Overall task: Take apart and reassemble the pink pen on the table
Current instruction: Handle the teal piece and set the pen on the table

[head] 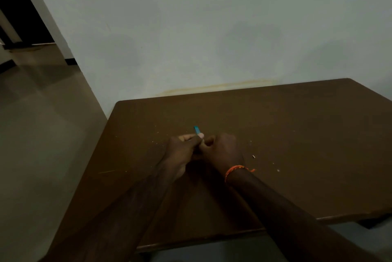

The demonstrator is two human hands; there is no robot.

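Two hands meet at frame centre, low over brown table. We see left hand curled, fingers clamped round pen; only teal end and pale bit poke out above thumb, rest hidden. Right hand, orange thread band at wrist, fingers curled touching left; whether they pinch pen we cannot tell. Tiny white fragment right of wrist.
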